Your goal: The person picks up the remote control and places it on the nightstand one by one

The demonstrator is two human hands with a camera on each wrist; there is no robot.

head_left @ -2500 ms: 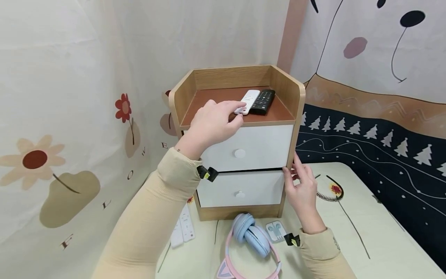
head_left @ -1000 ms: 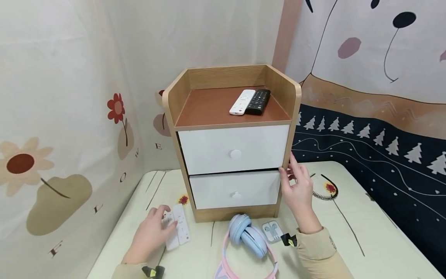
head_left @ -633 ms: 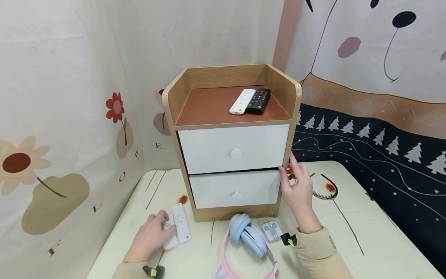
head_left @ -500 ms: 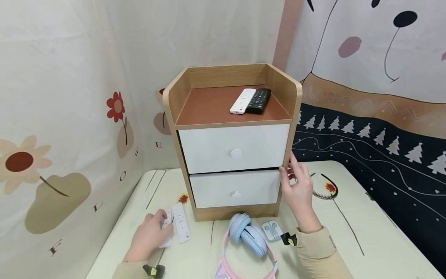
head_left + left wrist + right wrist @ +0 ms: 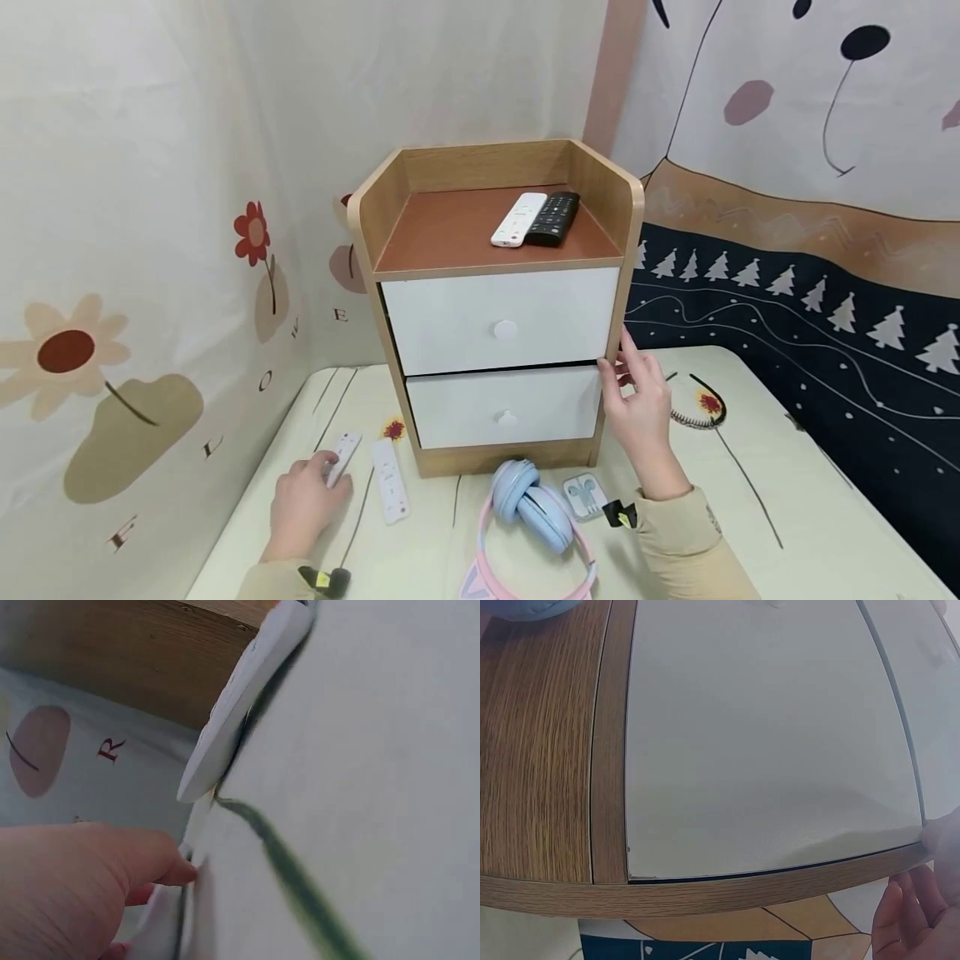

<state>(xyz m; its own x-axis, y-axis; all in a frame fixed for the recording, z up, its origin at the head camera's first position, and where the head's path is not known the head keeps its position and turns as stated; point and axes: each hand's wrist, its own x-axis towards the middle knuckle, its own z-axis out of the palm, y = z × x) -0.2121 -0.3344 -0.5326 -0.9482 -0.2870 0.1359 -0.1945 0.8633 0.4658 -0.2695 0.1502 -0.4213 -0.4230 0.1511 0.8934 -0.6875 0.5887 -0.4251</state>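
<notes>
At the lower left of the head view, my left hand (image 5: 306,504) grips a white remote control (image 5: 344,457) between thumb and fingers, low over the table. A second white remote (image 5: 390,481) lies flat just right of it. In the left wrist view that remote (image 5: 244,701) shows side-on beyond my thumb. My right hand (image 5: 641,412) holds the right side edge of a small wooden cabinet (image 5: 510,459), thumb at the front and fingers along the side panel. The right wrist view shows these fingers (image 5: 922,904) at the cabinet's edge.
On the cabinet's brown top lie a white remote (image 5: 519,219) and a black remote (image 5: 553,219). Two white drawers (image 5: 501,321) are closed below. Blue-and-pink headphones (image 5: 536,512), boxed earphones (image 5: 585,496) and a dark headband (image 5: 708,408) rest on the table (image 5: 825,533).
My left hand has come down from the cabinet top to the table, taken hold of a white remote and drawn it left, away from the other one. My right hand stays on the cabinet.
</notes>
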